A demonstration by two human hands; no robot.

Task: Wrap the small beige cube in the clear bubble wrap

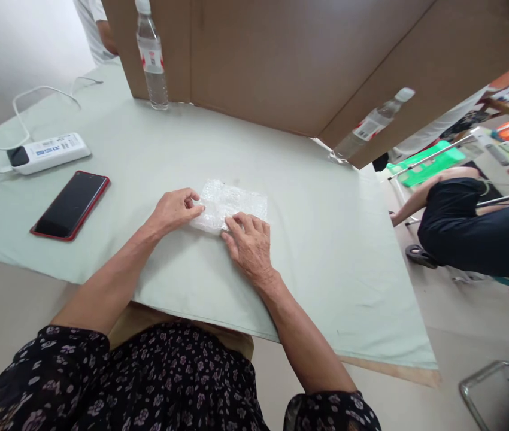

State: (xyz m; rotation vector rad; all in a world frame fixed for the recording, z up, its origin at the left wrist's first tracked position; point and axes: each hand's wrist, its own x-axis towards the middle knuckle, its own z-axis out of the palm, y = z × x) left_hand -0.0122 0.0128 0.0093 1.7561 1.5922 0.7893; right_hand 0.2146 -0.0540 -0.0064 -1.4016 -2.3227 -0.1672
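A small, clear piece of bubble wrap [234, 200] lies flat on the pale green tablecloth in front of me. My left hand [176, 209] is at its left edge, with thumb and curled fingers closed on the plastic. Over the near right corner, my right hand [251, 244] has its bent fingers on top of the bubble wrap and its thumb by the near edge, gripping it there. The fingers of that hand cover part of the sheet. Whether anything is inside the wrap, I cannot tell.
A phone in a red case [71, 205] and a white power strip [54, 152] with cables lie on the left. Tall cardboard panels [254, 66] stand at the back, with a water bottle [152, 60] before them and another, tilted in view [369, 127]. A seated person [474, 215] is at right.
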